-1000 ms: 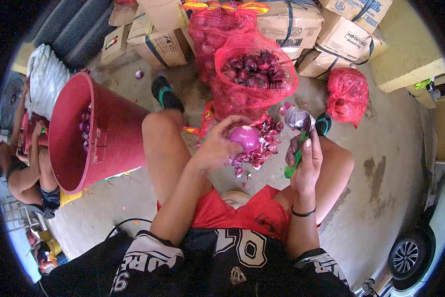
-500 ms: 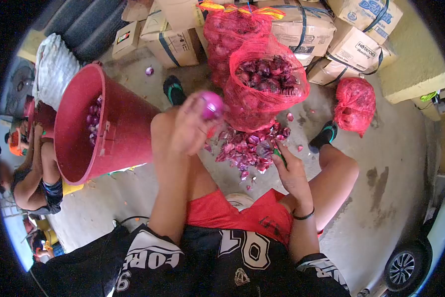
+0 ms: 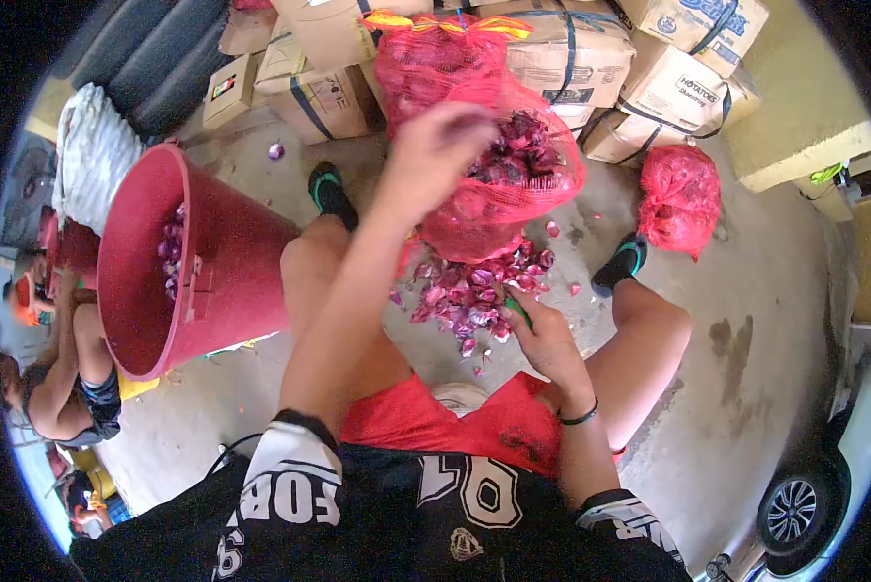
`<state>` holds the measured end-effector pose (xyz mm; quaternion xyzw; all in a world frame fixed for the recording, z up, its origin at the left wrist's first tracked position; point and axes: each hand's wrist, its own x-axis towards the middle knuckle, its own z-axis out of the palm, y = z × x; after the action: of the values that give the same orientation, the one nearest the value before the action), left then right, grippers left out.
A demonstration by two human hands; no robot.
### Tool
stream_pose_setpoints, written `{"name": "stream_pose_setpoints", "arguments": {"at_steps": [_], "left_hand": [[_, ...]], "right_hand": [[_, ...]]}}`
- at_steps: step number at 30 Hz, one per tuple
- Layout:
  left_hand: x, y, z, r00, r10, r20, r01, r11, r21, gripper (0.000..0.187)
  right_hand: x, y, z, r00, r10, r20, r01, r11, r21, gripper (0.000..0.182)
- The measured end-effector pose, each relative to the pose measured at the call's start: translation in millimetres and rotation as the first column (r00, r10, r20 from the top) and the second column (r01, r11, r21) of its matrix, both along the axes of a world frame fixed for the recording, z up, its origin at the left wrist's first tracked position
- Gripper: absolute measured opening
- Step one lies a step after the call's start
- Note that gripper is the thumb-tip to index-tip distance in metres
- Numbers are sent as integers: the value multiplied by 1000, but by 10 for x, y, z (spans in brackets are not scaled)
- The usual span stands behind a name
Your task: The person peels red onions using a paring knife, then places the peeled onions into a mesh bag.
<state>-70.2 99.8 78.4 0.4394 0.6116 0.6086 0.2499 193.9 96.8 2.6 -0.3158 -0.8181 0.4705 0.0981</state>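
My left hand (image 3: 440,150) is over the red mesh sack (image 3: 513,209), in front of the unpeeled red onions (image 3: 532,155) in its mouth. Its fingers are smeared by motion; a dark purple patch shows by them, and I cannot make out whether it is a held onion. In my right hand (image 3: 549,341) is a green-handled knife (image 3: 519,310), gripped low near a heap of onion skins (image 3: 469,296) on the floor. To the left leans a big red bucket (image 3: 232,257) with purple onions (image 3: 172,252) inside.
Behind stand a second full mesh sack (image 3: 435,63) and strapped cardboard boxes (image 3: 562,63). A smaller red bag (image 3: 681,199) sits on the right, and one onion (image 3: 276,151) lies on the floor. Another person (image 3: 62,383) sits at far left; a car wheel (image 3: 792,511) shows lower right.
My left hand, which held a peeled purple onion, has moved up to the sack; that onion no longer shows clearly. My right hand keeps the knife and has shifted slightly left in view.
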Motion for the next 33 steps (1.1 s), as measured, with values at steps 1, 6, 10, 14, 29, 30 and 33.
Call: {"name": "stream_pose_setpoints", "arguments": {"at_steps": [1,6,10,14,29,30,33], "left_hand": [[47,268,-178,954,-97,-285,97,995,-14,21],[228,1061,-797,597,-385,-704,150,916,-373,31],[403,1201,-957,337,-451,-827,123,891,-436,26],[435,1177,-1086,528,-390,-755,126,914,-385,29],[526,-947,-547,404,-288,868,80,957,280,70],[545,-990,-575,443,-272,854,82,961,264,71],[556,-1059,-640,522,-225,823,81,973,215,77]], "right_hand": [[-3,4,2,1000,7,1,-7,1000,-6,40],[-9,-28,31,1000,26,-2,-27,999,-35,39],[-11,-38,-3,1000,14,-27,-15,999,-48,38],[-25,-10,-14,999,39,-30,-39,999,-5,39],[-89,-64,74,979,-83,-184,39,972,-231,42],[-75,-89,99,974,-107,-199,50,961,-271,43],[-60,-176,185,954,-159,-254,72,944,-321,44]]}}
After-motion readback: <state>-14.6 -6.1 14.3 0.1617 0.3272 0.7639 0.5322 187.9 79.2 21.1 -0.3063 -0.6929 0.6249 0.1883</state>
